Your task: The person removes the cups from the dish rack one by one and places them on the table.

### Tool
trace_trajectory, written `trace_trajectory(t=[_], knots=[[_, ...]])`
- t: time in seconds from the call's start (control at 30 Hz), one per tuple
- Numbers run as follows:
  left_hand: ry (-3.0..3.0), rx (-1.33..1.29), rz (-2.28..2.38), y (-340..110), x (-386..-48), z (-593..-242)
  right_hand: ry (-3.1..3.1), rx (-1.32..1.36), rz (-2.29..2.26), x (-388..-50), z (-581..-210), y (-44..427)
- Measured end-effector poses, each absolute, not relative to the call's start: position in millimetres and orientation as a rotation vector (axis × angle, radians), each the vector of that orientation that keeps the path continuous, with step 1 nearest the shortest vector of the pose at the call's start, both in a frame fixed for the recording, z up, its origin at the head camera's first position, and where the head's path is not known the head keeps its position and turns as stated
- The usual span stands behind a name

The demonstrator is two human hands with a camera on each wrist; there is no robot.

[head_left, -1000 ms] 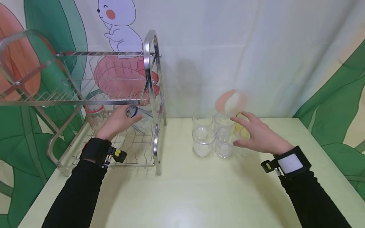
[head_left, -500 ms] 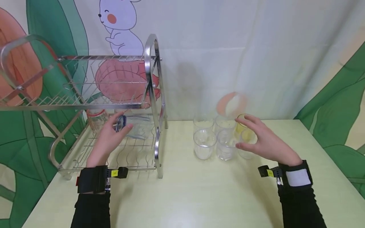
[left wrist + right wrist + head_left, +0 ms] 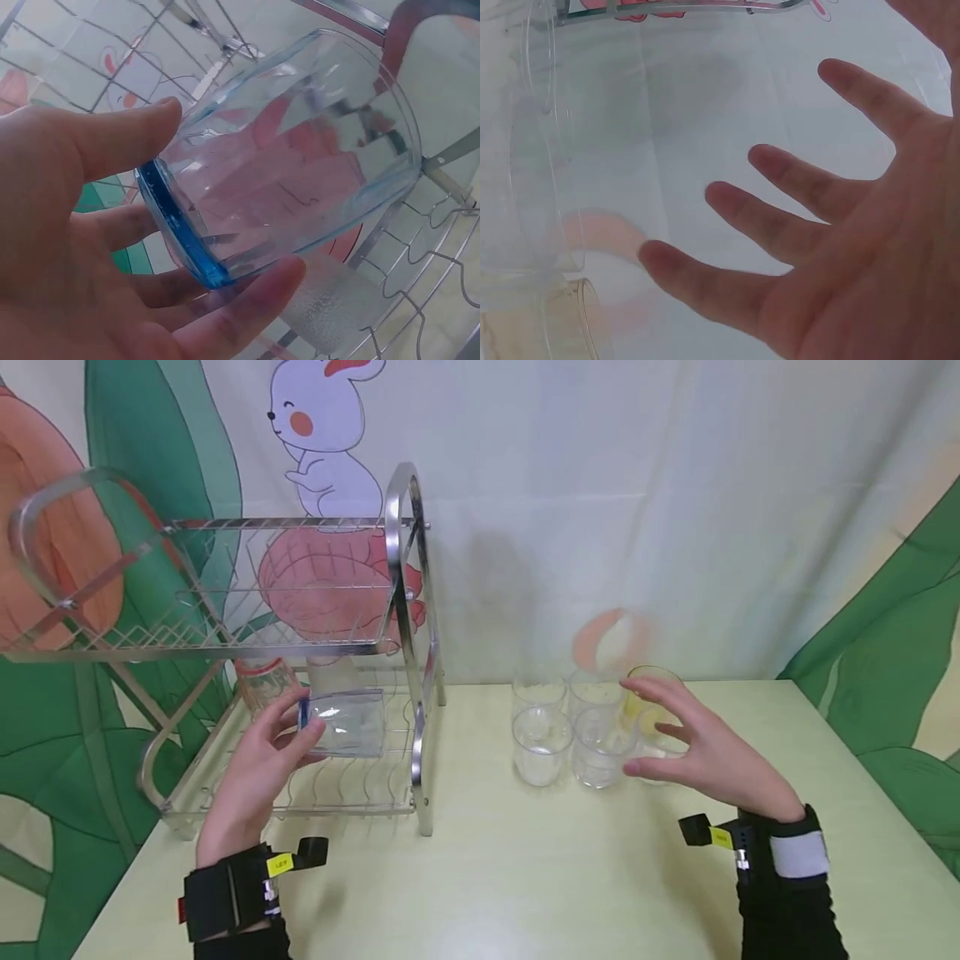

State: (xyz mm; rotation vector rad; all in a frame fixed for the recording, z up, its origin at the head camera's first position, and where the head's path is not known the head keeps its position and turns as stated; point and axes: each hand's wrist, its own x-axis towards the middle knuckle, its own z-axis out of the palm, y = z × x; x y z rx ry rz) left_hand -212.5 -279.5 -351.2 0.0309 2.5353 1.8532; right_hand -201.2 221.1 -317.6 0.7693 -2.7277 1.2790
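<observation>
My left hand [image 3: 251, 768] grips a clear drinking glass [image 3: 348, 724] by its blue base, at the front of the rack's lower tier. The glass lies sideways, its rim pointing right. In the left wrist view, thumb and fingers are around the blue end of the glass [image 3: 277, 172]. My right hand [image 3: 701, 743] hovers beside a cluster of glasses on the table, fingers spread and nothing held. Nearest to it are a yellow-tinted glass [image 3: 649, 674] and a clear glass [image 3: 602, 752]. The right wrist view shows the spread fingers [image 3: 712, 289] apart from the glasses.
A two-tier metal dish rack [image 3: 415, 710] stands on the left of the table [image 3: 525, 877]. On its lower tier are a red-edged glass [image 3: 262, 681] and another clear glass [image 3: 332, 674]. More clear glasses [image 3: 540, 752] stand together right of the rack, before a curtain [image 3: 525, 460].
My left hand has drawn the blue-based glass forward from deeper in the lower tier, turning it sideways. My right hand stays by the table glasses, fingers spread.
</observation>
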Motion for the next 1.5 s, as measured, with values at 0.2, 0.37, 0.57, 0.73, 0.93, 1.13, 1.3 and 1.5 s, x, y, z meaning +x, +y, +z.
trace_trajectory(t=[0.2, 0.37, 0.57, 0.73, 0.93, 1.13, 1.3, 1.5], knots=[[2.349, 0.062, 1.988, -283.4, -201.3, -359.4, -2.653, 0.813, 1.442, -198.0, -319.3, 220.4], [2.167, 0.101, 2.057, -291.1, -193.6, -366.4, -2.578, 0.88, 1.616, -196.9, -321.6, 214.6], [2.018, 0.281, 2.085, -287.5, -192.9, -365.4, -2.487, 0.951, 1.744, -202.2, -325.5, 201.1], [1.991, 0.351, 2.068, -281.3, -192.7, -360.7, -2.472, 0.971, 1.789, -204.0, -331.7, 186.8], [2.01, 0.342, 2.057, -279.7, -193.0, -356.8, -2.451, 1.047, 1.779, -205.1, -336.3, 172.4], [1.98, 0.385, 2.066, -277.0, -193.9, -356.0, -2.472, 1.068, 1.763, -204.4, -336.5, 164.6], [1.986, 0.404, 2.043, -272.9, -193.6, -354.6, -2.466, 1.081, 1.774, -203.6, -337.9, 162.1], [1.968, 0.458, 2.02, -259.3, -193.9, -349.2, -2.435, 1.11, 1.809, -204.3, -340.1, 149.9]])
